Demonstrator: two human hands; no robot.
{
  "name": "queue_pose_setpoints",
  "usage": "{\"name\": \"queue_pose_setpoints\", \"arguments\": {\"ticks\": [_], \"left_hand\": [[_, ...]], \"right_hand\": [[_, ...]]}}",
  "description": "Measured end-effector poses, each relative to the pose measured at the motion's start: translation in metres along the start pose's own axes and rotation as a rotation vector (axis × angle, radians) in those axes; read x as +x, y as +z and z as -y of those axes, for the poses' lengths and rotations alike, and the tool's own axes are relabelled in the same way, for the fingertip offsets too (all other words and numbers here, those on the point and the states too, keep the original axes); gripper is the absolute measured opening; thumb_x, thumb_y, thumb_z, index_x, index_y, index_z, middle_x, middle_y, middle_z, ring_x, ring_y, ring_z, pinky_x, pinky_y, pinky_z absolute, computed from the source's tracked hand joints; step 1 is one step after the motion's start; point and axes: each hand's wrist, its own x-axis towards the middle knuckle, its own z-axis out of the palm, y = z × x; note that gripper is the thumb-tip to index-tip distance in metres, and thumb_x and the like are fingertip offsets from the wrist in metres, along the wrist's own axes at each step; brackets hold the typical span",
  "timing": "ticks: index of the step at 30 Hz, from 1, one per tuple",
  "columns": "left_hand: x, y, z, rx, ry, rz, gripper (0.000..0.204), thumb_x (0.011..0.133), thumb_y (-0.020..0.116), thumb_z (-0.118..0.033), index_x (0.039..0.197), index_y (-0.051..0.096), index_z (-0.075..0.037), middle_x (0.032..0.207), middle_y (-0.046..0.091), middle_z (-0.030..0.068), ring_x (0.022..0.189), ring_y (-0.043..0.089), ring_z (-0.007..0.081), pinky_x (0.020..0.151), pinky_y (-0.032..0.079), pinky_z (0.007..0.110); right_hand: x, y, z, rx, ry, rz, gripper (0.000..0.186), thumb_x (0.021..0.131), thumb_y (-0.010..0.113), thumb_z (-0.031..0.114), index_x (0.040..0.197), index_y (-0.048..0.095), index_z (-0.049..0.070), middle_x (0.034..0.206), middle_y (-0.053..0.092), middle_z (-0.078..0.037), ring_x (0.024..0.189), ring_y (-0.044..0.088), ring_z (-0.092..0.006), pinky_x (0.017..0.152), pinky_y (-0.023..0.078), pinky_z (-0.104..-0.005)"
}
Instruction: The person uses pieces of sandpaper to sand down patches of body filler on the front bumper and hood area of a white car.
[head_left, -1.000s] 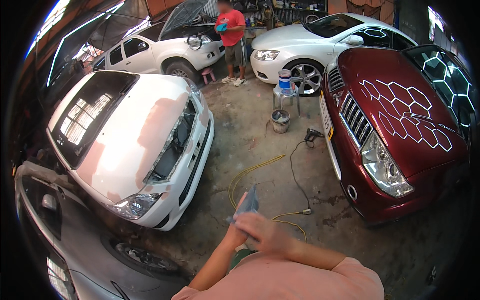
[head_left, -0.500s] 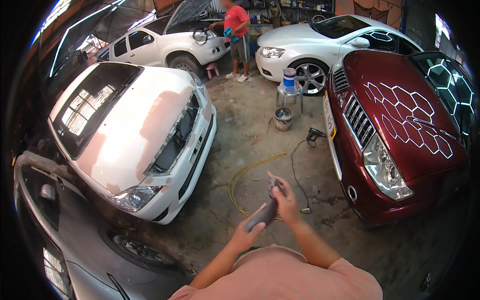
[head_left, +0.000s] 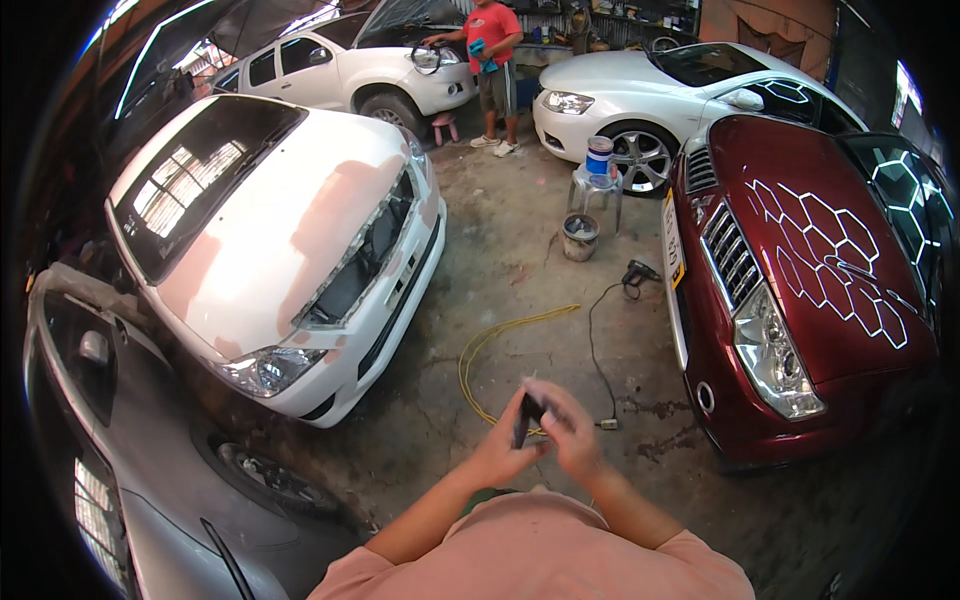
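Both hands are together in front of my chest. My left hand [head_left: 500, 446] is closed around a dark grey, flat block-like object [head_left: 523, 418], which stands tilted between thumb and fingers. Close against its far right side is my right hand [head_left: 570, 430], its fingers bent and smeared by motion. Whether the right hand grips the object or only touches it I cannot make out. Part of the object is hidden behind the fingers.
A white car [head_left: 275, 225] with pinkish patches stands left, above a grey car [head_left: 150, 440]. A dark red car [head_left: 800, 230] stands right. On the floor lie a yellow hose [head_left: 470, 355] and a corded tool [head_left: 640, 272]. A bucket [head_left: 580, 237] stands beside a stool [head_left: 597, 190]. A person [head_left: 492, 60] stands farther back.
My hands have drawn closer together, and the object has turned from a long slanted pose to a more upright one. The view has shifted slightly.
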Motion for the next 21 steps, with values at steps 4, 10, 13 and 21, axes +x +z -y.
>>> {"name": "queue_pose_setpoints", "arguments": {"ticks": [4, 10, 13, 21], "left_hand": [[0.003, -0.009, 0.027, 0.009, 0.083, -0.058, 0.08, 0.086, 0.064, -0.003, 0.157, 0.027, -0.002, 0.157, 0.037, 0.0146, 0.142, 0.039, 0.0219, 0.118, 0.029, 0.034], [-0.01, 0.001, -0.005, 0.011, 0.019, -0.171, 0.081, 0.081, 0.055, 0.006, 0.157, 0.031, -0.005, 0.156, 0.042, 0.0166, 0.143, 0.042, 0.0262, 0.117, 0.031, 0.033], [-0.004, -0.009, 0.005, 0.142, -0.016, -0.151, 0.083, 0.08, 0.051, 0.006, 0.158, 0.03, -0.006, 0.157, 0.041, 0.0153, 0.146, 0.039, 0.0239, 0.118, 0.029, 0.032], [-0.051, -0.021, -0.003, -0.55, -0.39, -0.256, 0.057, 0.098, 0.061, -0.029, 0.147, 0.046, -0.002, 0.144, 0.055, 0.0136, 0.132, 0.052, 0.0239, 0.112, 0.04, 0.04]], "right_hand": [[-0.005, 0.017, 0.027, -0.52, -0.372, 0.211, 0.04, 0.091, 0.063, 0.005, 0.131, 0.059, 0.001, 0.133, 0.06, -0.019, 0.122, 0.059, -0.0369, 0.104, 0.048, -0.0427], [-0.008, 0.012, 0.002, -0.421, -0.19, 0.037, 0.04, 0.092, 0.06, 0.002, 0.132, 0.058, -0.002, 0.13, 0.061, -0.022, 0.118, 0.061, -0.0385, 0.1, 0.05, -0.0419], [-0.006, 0.021, -0.002, -0.501, -0.226, 0.001, 0.04, 0.094, 0.057, 0.001, 0.133, 0.056, -0.004, 0.131, 0.061, -0.021, 0.119, 0.061, -0.0368, 0.102, 0.047, -0.0401], [0.012, -0.025, -0.036, -0.357, -0.144, -0.187, 0.041, 0.096, 0.055, 0.004, 0.136, 0.055, -0.003, 0.142, 0.054, -0.02, 0.126, 0.056, -0.0358, 0.108, 0.044, -0.0412]]}}
